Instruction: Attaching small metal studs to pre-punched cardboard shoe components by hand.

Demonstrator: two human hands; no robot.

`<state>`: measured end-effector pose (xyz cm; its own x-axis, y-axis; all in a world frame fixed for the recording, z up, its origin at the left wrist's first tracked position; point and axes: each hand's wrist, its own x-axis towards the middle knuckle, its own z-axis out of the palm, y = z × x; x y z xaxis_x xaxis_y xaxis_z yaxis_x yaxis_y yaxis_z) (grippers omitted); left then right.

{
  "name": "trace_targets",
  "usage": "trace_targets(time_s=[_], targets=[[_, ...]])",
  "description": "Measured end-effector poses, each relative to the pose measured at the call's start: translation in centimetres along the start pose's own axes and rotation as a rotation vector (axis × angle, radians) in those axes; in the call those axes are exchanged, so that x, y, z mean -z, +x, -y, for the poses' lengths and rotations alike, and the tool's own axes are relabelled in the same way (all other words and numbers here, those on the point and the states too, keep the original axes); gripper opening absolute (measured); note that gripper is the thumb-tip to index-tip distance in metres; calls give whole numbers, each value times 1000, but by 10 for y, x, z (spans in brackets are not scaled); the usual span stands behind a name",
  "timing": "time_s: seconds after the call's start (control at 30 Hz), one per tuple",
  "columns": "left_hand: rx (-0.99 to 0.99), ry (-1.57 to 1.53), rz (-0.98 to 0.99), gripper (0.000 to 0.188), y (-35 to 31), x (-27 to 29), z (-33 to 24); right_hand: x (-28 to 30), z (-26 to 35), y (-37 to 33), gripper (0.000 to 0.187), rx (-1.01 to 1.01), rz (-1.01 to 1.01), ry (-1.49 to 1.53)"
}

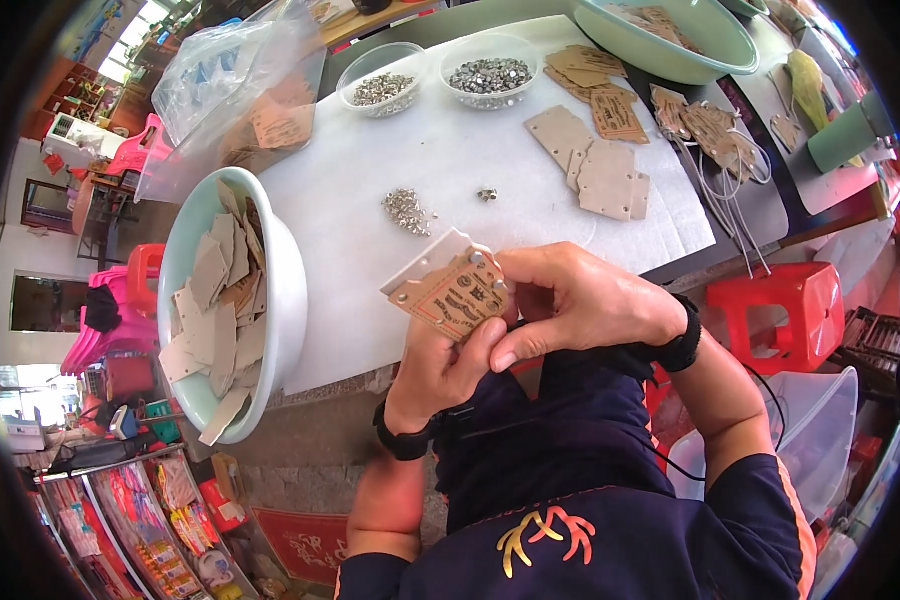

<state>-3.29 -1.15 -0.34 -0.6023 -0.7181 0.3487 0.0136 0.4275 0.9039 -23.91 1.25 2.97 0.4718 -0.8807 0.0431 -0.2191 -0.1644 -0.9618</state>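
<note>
Over the front edge of the table, my left hand (432,370) is closed on a brown printed cardboard card (452,298), with a pale grey layer of card behind it. Small silver studs show at the card's right-hand corners. My right hand (602,300) has its curled fingers at the card's right edge, the index finger by the upper corner; its other fingertips are partly hidden. Beyond the card lie a heap of small silver metal pieces (408,212) and a smaller cluster of studs (487,194) on the white sheet (340,220).
A pale basin (288,290) of grey card pieces stands left. Two clear tubs (490,101) of metal pieces sit at the back. Loose cards (607,180) lie right, near strung cards (720,135) and a green basin (670,60). A red stool (815,320) stands right.
</note>
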Motion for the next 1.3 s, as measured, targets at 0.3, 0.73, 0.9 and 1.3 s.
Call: trace_targets(time_s=[0.3,0.73,0.9,1.3], targets=[[-27,85,59,24,0,2,4,1,-11,6,41,30,62,121],[-7,134,88,29,0,2,4,2,-18,10,40,17,103,194],[-24,53,92,19,12,2,-2,-1,-19,11,44,-62,67,455],[284,-185,-20,33,6,-2,-9,-6,-9,-2,33,-87,-195,508]])
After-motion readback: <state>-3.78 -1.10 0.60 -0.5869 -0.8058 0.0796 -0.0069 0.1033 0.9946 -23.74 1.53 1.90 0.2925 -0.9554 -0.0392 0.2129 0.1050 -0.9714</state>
